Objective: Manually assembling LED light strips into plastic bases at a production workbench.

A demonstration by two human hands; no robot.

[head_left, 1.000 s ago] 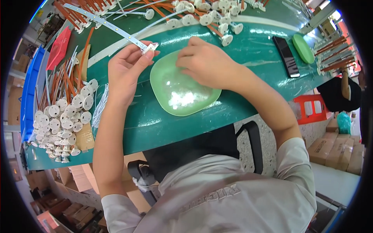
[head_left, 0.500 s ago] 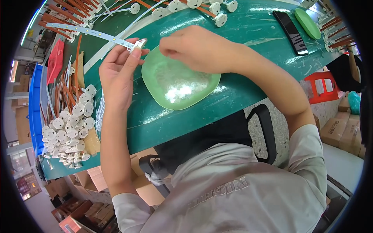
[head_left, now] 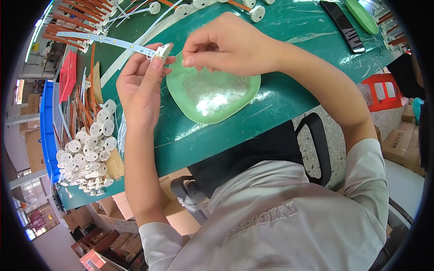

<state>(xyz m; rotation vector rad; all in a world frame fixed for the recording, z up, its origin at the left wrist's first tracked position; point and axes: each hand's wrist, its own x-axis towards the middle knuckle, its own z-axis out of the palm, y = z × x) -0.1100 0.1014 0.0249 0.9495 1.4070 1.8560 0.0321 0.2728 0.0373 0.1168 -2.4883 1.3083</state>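
Between the thumb and fingers of my left hand (head_left: 141, 90) is a white round end cap (head_left: 163, 52) with a light-blue LED strip (head_left: 104, 39) sticking out to the upper left. My right hand (head_left: 230, 47) hovers just right of the cap, over the far side of a green plate (head_left: 175, 91). Its thumb and fingertips are pinched together; whatever is between them is too small to make out. Small clear shiny pieces (head_left: 212, 97) cover the middle of the plate. The hands are apart.
At left, a heap of white round caps (head_left: 88, 156) with brown and white strips lies by a blue tray (head_left: 46, 126) and a red basket (head_left: 68, 74). More capped strips line the far edge. A black phone (head_left: 342, 27) and second green dish (head_left: 361, 16) lie far right.
My right hand has turned, and its thumb now shows at the pinch near the cap. The left hand keeps its hold on the cap. The whole view has shifted slightly.
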